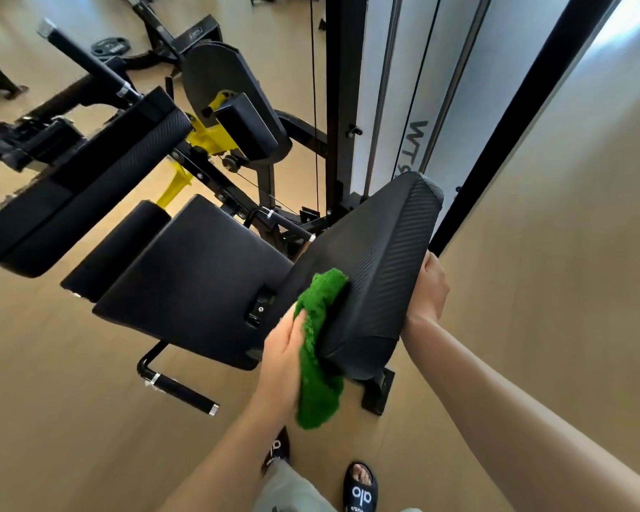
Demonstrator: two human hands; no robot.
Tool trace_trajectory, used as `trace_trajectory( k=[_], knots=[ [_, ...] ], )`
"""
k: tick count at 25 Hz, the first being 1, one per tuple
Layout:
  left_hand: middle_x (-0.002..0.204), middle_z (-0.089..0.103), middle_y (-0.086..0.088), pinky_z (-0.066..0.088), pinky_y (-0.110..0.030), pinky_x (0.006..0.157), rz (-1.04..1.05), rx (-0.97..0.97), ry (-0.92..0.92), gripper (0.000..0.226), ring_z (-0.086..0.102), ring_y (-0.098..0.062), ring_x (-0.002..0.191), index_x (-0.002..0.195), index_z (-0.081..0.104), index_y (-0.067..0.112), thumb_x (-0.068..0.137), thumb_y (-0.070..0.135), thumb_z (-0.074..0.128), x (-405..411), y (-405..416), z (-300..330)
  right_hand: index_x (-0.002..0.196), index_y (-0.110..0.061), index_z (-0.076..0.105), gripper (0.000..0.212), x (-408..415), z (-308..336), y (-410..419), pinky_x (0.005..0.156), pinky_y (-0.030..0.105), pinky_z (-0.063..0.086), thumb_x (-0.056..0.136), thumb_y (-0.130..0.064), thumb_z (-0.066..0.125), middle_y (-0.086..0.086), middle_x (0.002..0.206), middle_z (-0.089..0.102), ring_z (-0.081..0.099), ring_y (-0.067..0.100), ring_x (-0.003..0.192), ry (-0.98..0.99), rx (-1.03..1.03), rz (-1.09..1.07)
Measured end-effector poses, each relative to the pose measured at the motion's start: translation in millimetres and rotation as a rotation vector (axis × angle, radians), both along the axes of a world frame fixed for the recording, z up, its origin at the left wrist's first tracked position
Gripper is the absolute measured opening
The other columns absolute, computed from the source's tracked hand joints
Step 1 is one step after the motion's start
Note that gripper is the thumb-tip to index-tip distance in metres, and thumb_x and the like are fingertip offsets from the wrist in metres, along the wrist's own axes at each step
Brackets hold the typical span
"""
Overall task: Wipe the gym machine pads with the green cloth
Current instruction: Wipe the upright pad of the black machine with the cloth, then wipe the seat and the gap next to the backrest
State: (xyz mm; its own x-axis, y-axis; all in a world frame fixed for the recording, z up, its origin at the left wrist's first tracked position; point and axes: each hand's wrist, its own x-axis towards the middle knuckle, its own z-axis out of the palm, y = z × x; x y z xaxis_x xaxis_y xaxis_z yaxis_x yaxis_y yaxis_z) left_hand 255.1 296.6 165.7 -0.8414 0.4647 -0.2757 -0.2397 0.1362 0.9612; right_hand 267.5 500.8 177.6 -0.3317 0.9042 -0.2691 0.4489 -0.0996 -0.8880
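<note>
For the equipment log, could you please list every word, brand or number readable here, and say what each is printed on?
"WT" followed by one unclear character, seen sideways: on the white weight-stack cover.
"alo": on the strap of the black slide sandal.
"alo", partly hidden by the forearm: on the other sandal.
Small print under both sandal logos: too small to read.
Markings on the weight plate: too blurred to read.

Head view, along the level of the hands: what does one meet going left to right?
Seat pad → left hand → green cloth → back pad → right hand.
</note>
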Motion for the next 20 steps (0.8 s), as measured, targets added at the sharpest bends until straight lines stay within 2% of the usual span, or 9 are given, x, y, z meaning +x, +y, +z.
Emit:
trace_trajectory(
  k=[2,5,9,10,12,14,16,18,20],
  knots=[
    [0.133,0.07,0.006,0.045,-0.033,0.114,-0.106,-0.005,0.029,0.035,0.061,-0.014,0.13,0.138,0.063,0.022,0.108,0.021,0.047,-28.0,9.4,-2.4,0.077,-0.006,0.054,0.039,-2.8,-4.5,5.8,0.064,0.038,0.04,0.104,-0.029,0.037,0.01,0.084,0.062,0.05,0.022,0.073,0.007,0.009,-0.019],
    [0.137,0.067,-0.002,0.039,-0.041,0.118,-0.155,-0.208,0.038,0.038,0.057,-0.02,0.134,0.142,0.06,0.017,0.108,0.026,0.047,-76.2,29.4,-21.1,0.075,-0.009,0.056,0.035,-1.5,-6.3,3.7,0.056,0.033,0.039,0.101,-0.027,0.042,0.002,0.076,0.062,0.051,0.019,0.068,0.049,-0.023,-0.009],
    [0.151,0.055,-0.011,0.033,-0.027,0.113,-0.262,-0.405,0.065,0.043,0.047,-0.026,0.143,0.15,0.048,0.012,0.11,0.024,0.04,-118.6,58.0,-43.3,0.061,-0.021,0.051,0.036,1.7,13.3,13.4,0.048,0.027,0.042,0.096,-0.022,0.049,-0.006,0.055,0.057,0.055,0.016,0.055,0.171,-0.311,-0.042],
    [0.153,0.053,-0.01,0.031,-0.022,0.108,-0.267,-0.399,0.07,0.043,0.045,-0.025,0.144,0.151,0.047,0.013,0.11,0.024,0.039,-120.5,58.9,-47.4,0.061,-0.02,0.05,0.03,-1.3,27.2,26.0,0.05,0.027,0.043,0.091,-0.023,0.05,-0.004,0.055,0.055,0.057,0.019,0.057,0.148,-0.264,-0.11],
    [0.155,0.051,-0.005,0.028,-0.012,0.099,-0.254,-0.351,0.062,0.044,0.043,-0.021,0.145,0.152,0.046,0.016,0.109,0.028,0.04,-117.7,56.3,-51.5,0.077,-0.021,0.056,0.017,-17.9,65.5,47.1,0.069,0.026,0.045,0.085,-0.032,0.045,0.003,0.077,0.061,0.061,0.023,0.079,0.099,0.18,-0.129],
    [0.155,0.051,0.0,0.026,-0.01,0.099,-0.237,-0.287,0.003,0.044,0.042,-0.016,0.144,0.151,0.048,0.021,0.109,0.031,0.041,-118.5,55.6,-51.2,0.098,-0.031,0.059,0.026,-51.9,101.1,40.4,0.071,0.011,0.039,0.09,-0.043,0.038,-0.007,0.098,0.065,0.059,0.0,0.085,0.068,0.575,0.29],
    [0.153,0.053,0.002,0.03,-0.018,0.108,-0.197,-0.226,-0.1,0.042,0.046,-0.014,0.141,0.148,0.053,0.024,0.109,0.033,0.039,-115.4,54.6,-47.3,0.117,-0.038,0.058,0.033,-87.7,110.0,2.1,0.068,0.011,0.041,0.095,-0.045,0.034,-0.017,0.11,0.064,0.057,-0.013,0.089,-0.228,0.663,1.019],
    [0.144,0.062,-0.003,0.044,-0.026,0.104,-0.074,-0.052,-0.339,0.044,0.058,-0.014,0.127,0.139,0.061,0.023,0.108,0.037,0.034,-119.6,44.9,-47.2,0.135,-0.026,0.052,0.038,-107.1,81.9,-36.9,0.09,0.03,0.049,0.102,-0.034,0.035,-0.003,0.13,0.061,0.057,0.009,0.117,-0.589,0.717,1.638],
    [0.139,0.065,-0.009,0.054,-0.028,0.095,0.093,0.22,-0.583,0.048,0.065,-0.016,0.118,0.142,0.057,0.018,0.108,0.034,0.026,-124.5,25.5,-53.9,0.15,-0.018,0.036,0.05,-113.7,53.7,-62.2,0.114,0.043,0.032,0.104,-0.037,0.032,0.01,0.15,0.046,0.041,0.029,0.139,-0.862,0.701,1.889]
  ],
)
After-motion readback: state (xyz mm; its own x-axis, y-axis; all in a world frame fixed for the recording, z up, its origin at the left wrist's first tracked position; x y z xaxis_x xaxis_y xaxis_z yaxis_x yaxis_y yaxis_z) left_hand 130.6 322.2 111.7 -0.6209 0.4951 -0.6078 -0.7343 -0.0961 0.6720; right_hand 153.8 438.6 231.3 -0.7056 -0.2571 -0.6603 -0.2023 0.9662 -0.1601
